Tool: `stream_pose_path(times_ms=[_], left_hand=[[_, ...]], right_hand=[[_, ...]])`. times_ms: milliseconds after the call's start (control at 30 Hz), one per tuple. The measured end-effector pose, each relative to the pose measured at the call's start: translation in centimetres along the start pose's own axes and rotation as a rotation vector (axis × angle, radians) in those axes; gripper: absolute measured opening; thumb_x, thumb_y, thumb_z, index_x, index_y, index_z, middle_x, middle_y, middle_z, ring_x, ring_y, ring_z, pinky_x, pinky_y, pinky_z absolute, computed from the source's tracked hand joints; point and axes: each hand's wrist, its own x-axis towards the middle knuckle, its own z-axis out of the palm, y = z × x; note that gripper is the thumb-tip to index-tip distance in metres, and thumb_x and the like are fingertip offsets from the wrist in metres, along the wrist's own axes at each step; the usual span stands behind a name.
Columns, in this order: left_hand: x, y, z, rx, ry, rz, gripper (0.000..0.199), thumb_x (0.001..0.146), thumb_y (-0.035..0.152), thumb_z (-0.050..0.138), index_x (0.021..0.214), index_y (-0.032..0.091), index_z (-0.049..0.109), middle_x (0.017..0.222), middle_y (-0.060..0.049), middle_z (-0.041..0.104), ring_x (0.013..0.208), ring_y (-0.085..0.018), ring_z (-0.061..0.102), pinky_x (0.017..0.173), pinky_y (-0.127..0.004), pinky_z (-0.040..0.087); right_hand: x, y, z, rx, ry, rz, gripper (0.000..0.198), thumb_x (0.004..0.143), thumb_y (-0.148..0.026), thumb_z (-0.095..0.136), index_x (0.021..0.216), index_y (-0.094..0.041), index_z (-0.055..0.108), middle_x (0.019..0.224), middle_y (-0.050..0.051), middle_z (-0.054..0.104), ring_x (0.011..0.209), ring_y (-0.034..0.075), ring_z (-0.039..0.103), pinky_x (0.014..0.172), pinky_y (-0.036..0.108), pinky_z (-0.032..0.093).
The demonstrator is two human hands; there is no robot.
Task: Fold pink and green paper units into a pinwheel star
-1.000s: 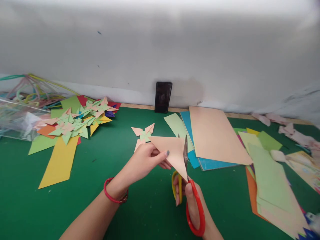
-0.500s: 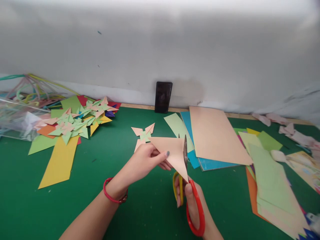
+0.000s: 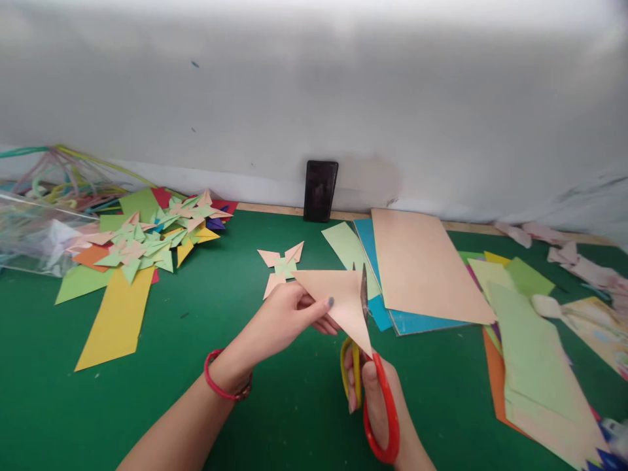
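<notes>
A triangular piece of peach paper [image 3: 338, 297] is pinched between the thumb and fingers of my left hand [image 3: 289, 311]. My right hand [image 3: 377, 386] grips scissors [image 3: 390, 415] with one red and one yellow handle loop. The blades are apart and point away from me, with the paper's right edge lying between them. Behind my left hand lies a folded paper star [image 3: 285, 265] in peach and pale green, its near part hidden by the hand and the triangle.
A black phone [image 3: 320, 191] leans on the wall. At left are folded paper stars [image 3: 132, 245], a yellow sheet [image 3: 115, 320] and a clear plastic bag [image 3: 34, 229]. To the right lie a large peach sheet [image 3: 426, 268] and pale green sheets [image 3: 530, 347] on the green table [image 3: 275, 418].
Both hands have shifted very slightly right with the paper and scissors. The scissor handles look a little closer together. Everything else stays where it was.
</notes>
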Motion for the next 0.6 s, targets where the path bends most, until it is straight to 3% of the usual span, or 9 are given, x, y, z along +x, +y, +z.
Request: stream_pose_path(times_ms=[600], left_hand=[[0.04, -0.22, 0.02, -0.006, -0.001, 0.013, 0.027, 0.085, 0.031, 0.050, 0.078, 0.009, 0.064, 0.071, -0.008, 0.071, 0.066, -0.017, 0.069, 0.065, -0.026, 0.056]], right_hand=[[-0.31, -0.10, 0.64, 0.012, 0.147, 0.115, 0.057, 0.067, -0.074, 0.044, 0.067, -0.017, 0.046, 0.046, -0.008, 0.038, 0.027, 0.004, 0.036, 0.026, 0.015, 0.027]])
